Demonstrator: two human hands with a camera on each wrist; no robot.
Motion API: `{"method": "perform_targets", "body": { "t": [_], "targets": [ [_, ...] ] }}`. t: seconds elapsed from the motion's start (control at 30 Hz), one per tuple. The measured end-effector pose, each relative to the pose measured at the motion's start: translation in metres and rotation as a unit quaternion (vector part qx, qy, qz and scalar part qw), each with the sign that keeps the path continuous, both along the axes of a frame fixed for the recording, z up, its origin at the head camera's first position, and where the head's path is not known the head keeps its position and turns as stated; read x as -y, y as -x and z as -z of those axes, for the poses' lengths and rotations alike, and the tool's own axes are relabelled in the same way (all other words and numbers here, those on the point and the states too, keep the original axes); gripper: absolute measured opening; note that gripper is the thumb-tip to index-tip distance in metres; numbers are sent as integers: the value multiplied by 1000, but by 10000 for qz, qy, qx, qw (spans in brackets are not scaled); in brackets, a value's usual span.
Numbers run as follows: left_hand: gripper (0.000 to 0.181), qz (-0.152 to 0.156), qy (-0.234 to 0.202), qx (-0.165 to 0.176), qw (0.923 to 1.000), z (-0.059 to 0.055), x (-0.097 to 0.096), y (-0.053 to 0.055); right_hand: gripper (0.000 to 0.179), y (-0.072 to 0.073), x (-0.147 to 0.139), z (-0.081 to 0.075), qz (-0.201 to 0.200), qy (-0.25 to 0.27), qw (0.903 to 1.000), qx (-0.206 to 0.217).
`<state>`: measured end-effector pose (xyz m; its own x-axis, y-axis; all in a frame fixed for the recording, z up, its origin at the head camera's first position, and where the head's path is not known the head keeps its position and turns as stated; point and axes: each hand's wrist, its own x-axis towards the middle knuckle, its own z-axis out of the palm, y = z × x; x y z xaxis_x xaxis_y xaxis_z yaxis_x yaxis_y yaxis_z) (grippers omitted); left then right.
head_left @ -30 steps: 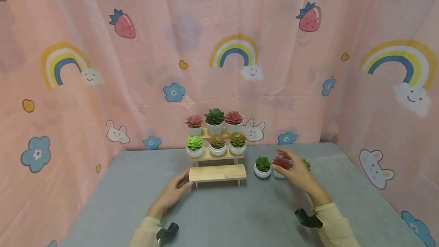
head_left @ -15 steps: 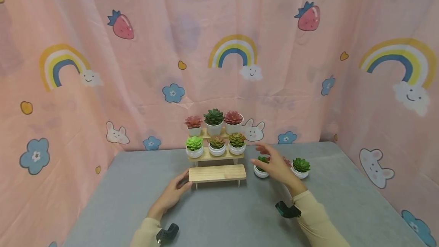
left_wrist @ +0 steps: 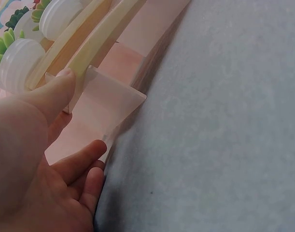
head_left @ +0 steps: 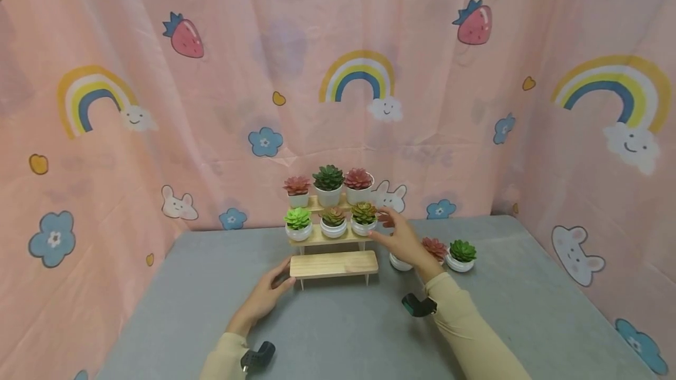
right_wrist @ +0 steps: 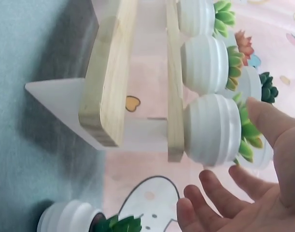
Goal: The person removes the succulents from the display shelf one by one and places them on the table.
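A three-tier wooden plant stand [head_left: 334,264] with whitish side supports stands on the table, its lowest board bare. My left hand [head_left: 264,298] holds the left end of that board; in the left wrist view the thumb [left_wrist: 60,89] lies against the wood and the other fingers are lower down. My right hand [head_left: 404,242] is at the right end of the middle tier, thumb and spread fingers on either side of a brownish-green succulent in a white pot [right_wrist: 212,130]. The thumb appears at its leaves, while the fingertips look apart from the pot.
The middle tier also bears a bright green succulent [head_left: 298,220] and a brownish one [head_left: 333,221]. On the top tier are a dark green succulent [head_left: 328,180] and two reddish ones. On the table at right stand a red succulent [head_left: 434,249], a green one [head_left: 462,254] and a partly hidden pot [head_left: 399,263].
My right hand has moved left, from the red succulent on the table, past the pot beside it, to the succulent at the middle tier's right end. My left hand has stayed at the stand.
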<state>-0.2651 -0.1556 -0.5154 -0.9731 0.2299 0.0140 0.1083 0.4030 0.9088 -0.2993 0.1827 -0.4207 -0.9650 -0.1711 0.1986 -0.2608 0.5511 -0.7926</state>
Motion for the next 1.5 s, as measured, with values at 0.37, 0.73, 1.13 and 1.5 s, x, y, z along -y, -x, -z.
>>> {"method": "perform_targets", "body": {
  "t": [0.37,0.73,1.13,1.5],
  "targets": [
    [66,113,99,-50,9999,5,0,-1,77,8,15,3,497,167,9968,602],
    [66,2,138,-24,9999,7,1,1,75,16,23,6,686,474,9945,633],
    [68,1,177,-32,9998,2,1,1,69,6,11,1,547,658,9959,278],
    [67,-14,238,-118,9996,3,2,1,65,-18,-11,-6,83,757,9966,319]
  ]
}}
